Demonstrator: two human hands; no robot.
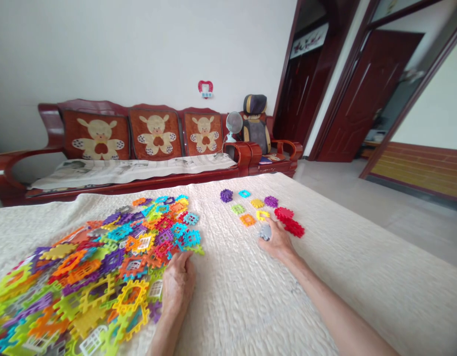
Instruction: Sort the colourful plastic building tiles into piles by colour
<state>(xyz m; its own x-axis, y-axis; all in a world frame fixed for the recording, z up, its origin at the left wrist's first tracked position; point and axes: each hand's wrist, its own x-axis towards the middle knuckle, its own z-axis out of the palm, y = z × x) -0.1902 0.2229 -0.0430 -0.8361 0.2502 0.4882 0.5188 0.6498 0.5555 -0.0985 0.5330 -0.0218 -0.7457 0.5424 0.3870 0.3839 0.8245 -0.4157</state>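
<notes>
A big heap of bright plastic interlocking pieces (102, 267) covers the left of the cream quilted cloth (324, 277). My left hand (177, 284) rests curled at the heap's right edge, knuckles up, touching the nearest pieces; what its fingers hold, if anything, is hidden. My right hand (277, 242) reaches out to a small group of separate pieces (258, 207) and pinches a grey piece (265, 232) against the cloth. Two red pieces (289, 221) lie just right of that hand.
A dark red wooden sofa (139, 148) with bear cushions stands behind the cloth, with a small fan (233, 123) and a massage cushion (255, 121) at its right end. Dark wooden doors (361, 99) open at the right.
</notes>
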